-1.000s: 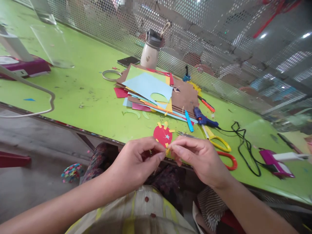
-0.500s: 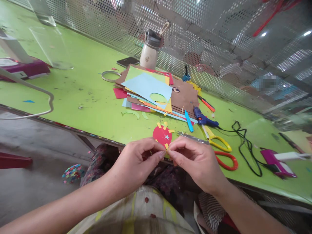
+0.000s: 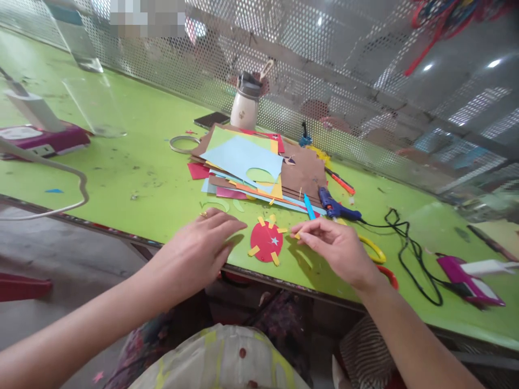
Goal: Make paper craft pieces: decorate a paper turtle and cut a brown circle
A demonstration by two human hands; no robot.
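Observation:
On the table near its front edge lies a red paper circle (image 3: pixel 263 246) with several yellow paper tabs around its rim and a small light-blue star (image 3: pixel 274 241) on it. My right hand (image 3: pixel 330 246), to the right of the circle, pinches a small yellow paper strip (image 3: pixel 298 236) between thumb and fingers. To the left of the circle, my left hand (image 3: pixel 206 240) holds nothing, its fingers stretched out and lowered over the table; a ring is on one finger. Scissors with a yellow and a red handle (image 3: pixel 375 249) are partly hidden behind my right hand.
Behind the circle sits a stack of coloured paper (image 3: pixel 239 156), with a blue marker (image 3: pixel 308 206) and a blue glue gun (image 3: pixel 338 205) at its right. Farther back stand a white bottle (image 3: pixel 245 105) and a perforated metal screen (image 3: pixel 344 102). A black cord (image 3: pixel 399 243) curls at right.
My hands have moved apart from above the table's front edge. The left went left and opened; the right went right with the yellow strip. The whole red circle now shows.

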